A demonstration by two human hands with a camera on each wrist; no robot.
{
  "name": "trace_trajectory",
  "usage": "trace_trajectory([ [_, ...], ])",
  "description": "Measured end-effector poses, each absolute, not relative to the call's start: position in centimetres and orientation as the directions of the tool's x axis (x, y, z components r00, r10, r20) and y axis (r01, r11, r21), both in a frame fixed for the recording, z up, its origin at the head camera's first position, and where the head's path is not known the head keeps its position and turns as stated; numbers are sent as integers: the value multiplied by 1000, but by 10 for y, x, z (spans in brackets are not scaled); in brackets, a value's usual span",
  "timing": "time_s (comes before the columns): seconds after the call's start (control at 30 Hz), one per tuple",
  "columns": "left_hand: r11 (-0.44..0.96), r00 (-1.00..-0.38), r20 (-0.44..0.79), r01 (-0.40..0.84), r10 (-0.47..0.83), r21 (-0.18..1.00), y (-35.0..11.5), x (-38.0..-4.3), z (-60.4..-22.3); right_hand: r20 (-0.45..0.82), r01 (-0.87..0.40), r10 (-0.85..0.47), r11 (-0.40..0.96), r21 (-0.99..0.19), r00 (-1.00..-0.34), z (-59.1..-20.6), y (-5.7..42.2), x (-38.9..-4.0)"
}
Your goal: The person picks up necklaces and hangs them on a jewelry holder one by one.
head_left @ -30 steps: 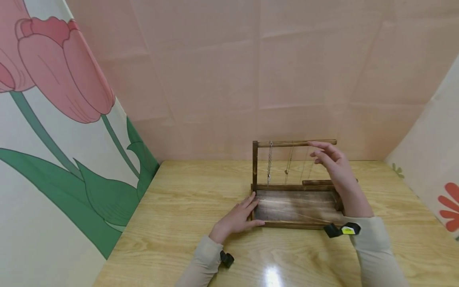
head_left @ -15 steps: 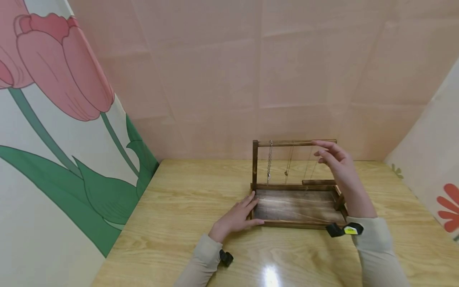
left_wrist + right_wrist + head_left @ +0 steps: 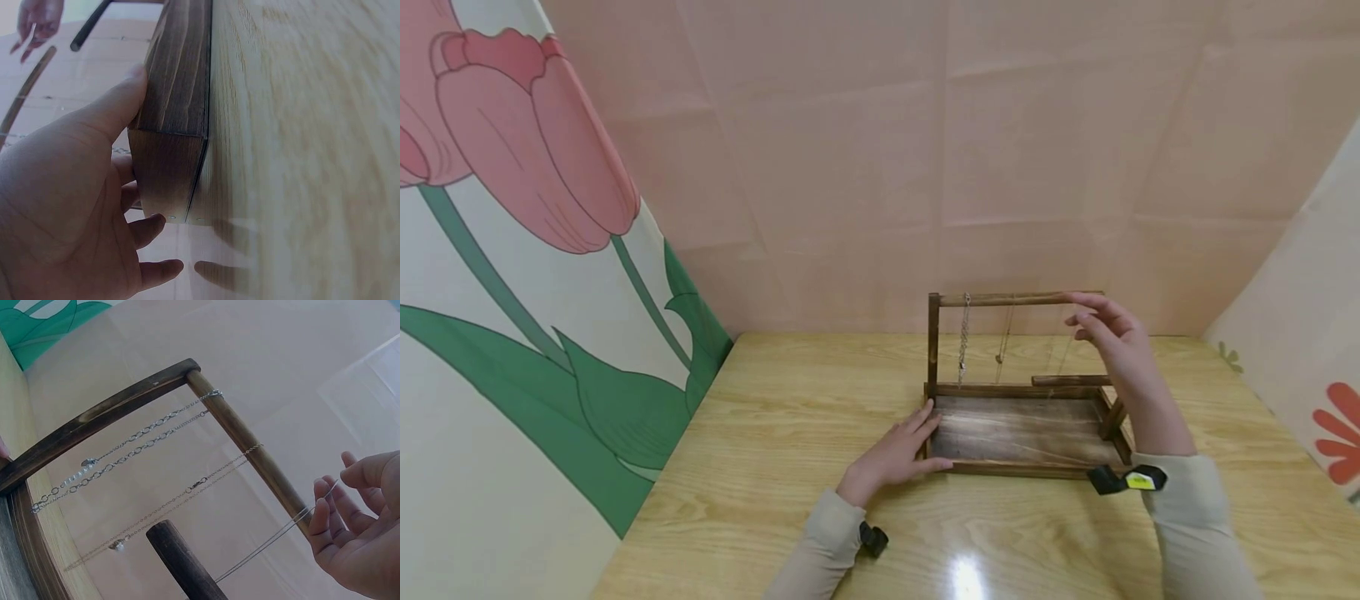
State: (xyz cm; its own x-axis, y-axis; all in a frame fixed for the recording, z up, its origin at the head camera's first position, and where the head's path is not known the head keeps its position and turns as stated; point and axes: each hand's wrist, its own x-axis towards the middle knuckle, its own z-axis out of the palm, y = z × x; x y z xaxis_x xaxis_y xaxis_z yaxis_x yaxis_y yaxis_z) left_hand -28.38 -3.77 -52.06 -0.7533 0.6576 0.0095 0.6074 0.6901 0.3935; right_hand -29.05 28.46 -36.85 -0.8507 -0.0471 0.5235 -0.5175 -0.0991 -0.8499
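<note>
A dark wooden jewelry stand (image 3: pixel 934 350) has a tray base, a tall post with an upper bar (image 3: pixel 992 299), and a shorter bar (image 3: pixel 1067 381) at the right. My left hand (image 3: pixel 891 454) rests on the tray's left front corner, thumb along the front rim and fingers spread at the left side. At the right part of the upper bar, my right hand (image 3: pixel 1123 342) pinches a thin silver necklace (image 3: pixel 259 550) between thumb and fingertips. Its fine strands run down past the shorter bar. A chunky silver chain necklace (image 3: pixel 134 440) and a finer pendant necklace (image 3: pixel 215 478) hang farther left.
The stand sits on a light wood-grain table (image 3: pixel 790 400). A pink backdrop (image 3: pixel 850 167) rises behind it. A tulip-printed panel (image 3: pixel 535 150) borders the left, and a white panel with a red flower (image 3: pixel 1341 433) the right.
My right hand has slid a short way to the right along the upper bar, and the thin necklace has shifted with it. The left hand has stayed at the tray corner.
</note>
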Motion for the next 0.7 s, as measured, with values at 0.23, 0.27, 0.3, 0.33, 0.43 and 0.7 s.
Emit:
trace_trajectory([
  [0.23, 701, -762, -2, 594, 647, 396, -37, -284, -521, 530, -525, -25, -102, -845, -847, -369, 290, -290],
  [0.27, 703, -764, -2, 593, 645, 393, -37, -284, -522, 529, -524, -18, -104, -845, -849, -369, 290, -290],
  [0.3, 703, -765, -4, 591, 645, 395, -37, -284, -521, 527, -522, -11, -110, -846, -850, -369, 291, -289],
  [0.33, 704, -765, -5, 590, 644, 396, -37, -284, -521, 525, -521, -3, -109, -846, -851, -369, 292, -289],
  [0.43, 704, -765, -6, 590, 645, 396, -36, -284, -521, 519, -517, 9, -111, -849, -855, -369, 293, -288],
  [0.7, 701, -764, -8, 587, 645, 404, -37, -283, -520, 521, -518, 21, -141, -844, -853, -370, 297, -288],
])
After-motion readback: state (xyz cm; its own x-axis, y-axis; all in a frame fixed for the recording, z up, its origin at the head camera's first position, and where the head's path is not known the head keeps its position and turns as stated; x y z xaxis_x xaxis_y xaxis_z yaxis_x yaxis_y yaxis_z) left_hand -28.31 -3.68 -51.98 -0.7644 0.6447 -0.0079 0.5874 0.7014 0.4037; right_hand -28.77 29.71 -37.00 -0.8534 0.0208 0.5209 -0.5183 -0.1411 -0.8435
